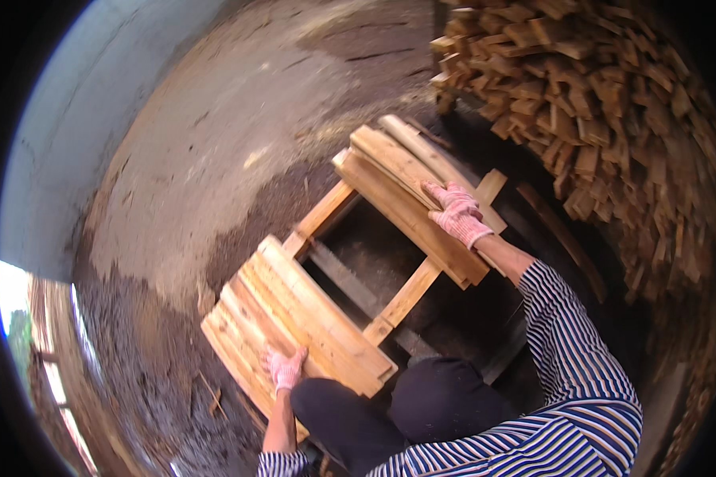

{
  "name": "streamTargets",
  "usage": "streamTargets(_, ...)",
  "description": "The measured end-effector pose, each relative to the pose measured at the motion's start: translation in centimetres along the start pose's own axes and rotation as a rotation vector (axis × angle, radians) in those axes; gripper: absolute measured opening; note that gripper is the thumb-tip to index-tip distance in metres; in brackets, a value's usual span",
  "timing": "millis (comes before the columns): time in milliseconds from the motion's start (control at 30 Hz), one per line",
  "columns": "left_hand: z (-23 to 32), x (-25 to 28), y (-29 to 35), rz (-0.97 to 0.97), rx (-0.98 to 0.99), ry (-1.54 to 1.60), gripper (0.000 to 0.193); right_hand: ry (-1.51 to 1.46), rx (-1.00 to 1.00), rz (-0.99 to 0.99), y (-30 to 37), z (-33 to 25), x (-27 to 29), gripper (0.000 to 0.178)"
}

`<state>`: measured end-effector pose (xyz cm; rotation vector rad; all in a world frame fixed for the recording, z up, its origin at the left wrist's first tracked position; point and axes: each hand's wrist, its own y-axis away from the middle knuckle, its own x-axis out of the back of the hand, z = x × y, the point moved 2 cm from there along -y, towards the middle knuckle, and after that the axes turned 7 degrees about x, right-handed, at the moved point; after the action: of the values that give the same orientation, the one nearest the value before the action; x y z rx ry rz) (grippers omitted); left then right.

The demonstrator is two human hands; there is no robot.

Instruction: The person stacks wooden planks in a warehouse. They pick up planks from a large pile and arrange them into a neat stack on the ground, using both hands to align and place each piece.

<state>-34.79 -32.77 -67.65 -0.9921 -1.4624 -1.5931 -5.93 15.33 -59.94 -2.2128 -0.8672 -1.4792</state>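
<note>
My left hand [285, 369], in a pink-and-white knit glove, lies on a layer of pale wooden planks [294, 306] at the left, its fingers and thumb spread. In a matching glove, my right hand [460, 215] rests over a second group of planks [410, 211] farther off to the right. Its fingers are stretched apart across the boards, and I see no board lifted in it. Both groups lie across two wooden rails, the far one [326, 211] and the near one [406, 302], with a dark gap between them.
A large heap of short wood pieces [581, 103] rises at the upper right. A long dark strip of wood [561, 238] lies on the ground beside it. A pale grey wall [95, 111] curves along the left, above bare brown earth [239, 103]. My dark-clad knees [445, 401] are close to the near rail.
</note>
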Motion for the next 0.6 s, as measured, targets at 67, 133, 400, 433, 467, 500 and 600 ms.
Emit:
streamTargets(67, 0.1, -0.5, -0.1, 0.001, 0.002, -0.012, 0.132, -0.063, 0.069, 0.09, 2.7, -3.6, -2.4, 0.068)
streamTargets(133, 0.6, -0.6, -0.1, -0.004, 0.009, -0.037, 0.131, -0.133, 0.072, 0.028, 4.3, -8.2, -5.4, 0.067)
streamTargets(400, 2.3, -0.4, -0.2, 0.003, -0.006, -0.038, 0.134, -0.394, 0.055, -0.213, 6.5, -20.6, -17.7, 0.062)
streamTargets(433, 1.7, -0.6, -0.2, -0.012, 0.026, -0.039, 0.133, -0.541, 0.046, -0.206, 5.8, -19.7, -17.2, 0.063)
streamTargets(467, 1.1, -0.8, -0.1, -0.027, 0.053, -0.043, 0.133, -0.41, 0.007, -0.295, 5.5, -19.1, -17.0, 0.068)
streamTargets(500, 2.6, -0.8, -0.2, -0.039, 0.039, -0.038, 0.133, -0.21, 0.107, -0.132, 4.4, -17.0, -16.9, 0.072)
streamTargets(600, -2.0, -0.3, 0.2, -0.023, 0.138, -0.061, 0.133, 0.134, 0.109, 0.03, 2.7, -17.0, -13.0, 0.07)
